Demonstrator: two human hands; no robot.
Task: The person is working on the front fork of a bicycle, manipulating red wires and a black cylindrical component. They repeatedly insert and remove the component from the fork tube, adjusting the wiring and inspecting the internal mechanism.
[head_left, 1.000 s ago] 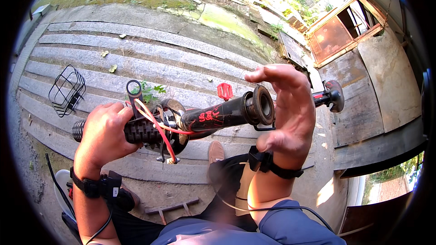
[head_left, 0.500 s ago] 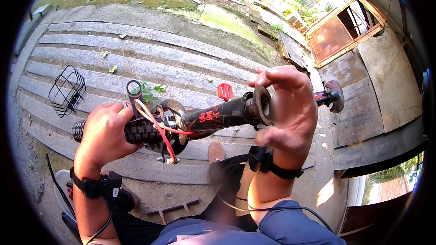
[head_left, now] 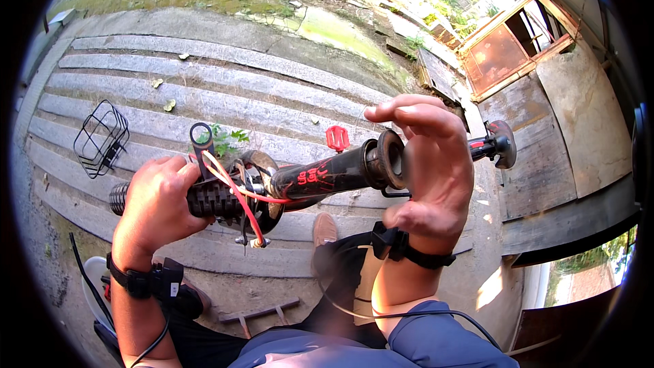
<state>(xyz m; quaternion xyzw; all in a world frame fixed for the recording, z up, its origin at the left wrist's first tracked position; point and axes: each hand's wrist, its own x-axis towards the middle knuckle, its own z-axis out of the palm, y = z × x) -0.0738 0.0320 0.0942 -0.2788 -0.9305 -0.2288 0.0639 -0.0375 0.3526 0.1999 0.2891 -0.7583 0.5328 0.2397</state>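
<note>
A small black bicycle lies across the view. My left hand (head_left: 158, 197) is wrapped over its knobby tyre (head_left: 216, 199). Beside those fingers stand a black ring-ended bracket (head_left: 201, 138) and red and orange cables (head_left: 246, 212). The black tube (head_left: 320, 176) with red markings points right and ends in a dark round headset cup (head_left: 390, 159). My right hand (head_left: 439, 160) is open around that end, fingers and thumb apart, palm facing the cup. Whether the palm touches it I cannot tell. A red pedal (head_left: 337, 138) shows behind the tube.
A black wire basket (head_left: 102, 140) lies on the stone slabs at left. Behind my right hand a dark, rounded saddle-like part (head_left: 503, 144) sticks out. Wooden boards (head_left: 528, 157) and a rusty cabinet (head_left: 501, 58) stand at right. A metal bar piece (head_left: 259, 311) is on the ground near my feet.
My right hand has shifted slightly, its fingers reaching a bit further left over the cup and its thumb lower. The left hand and tyre stay nearly where they were.
</note>
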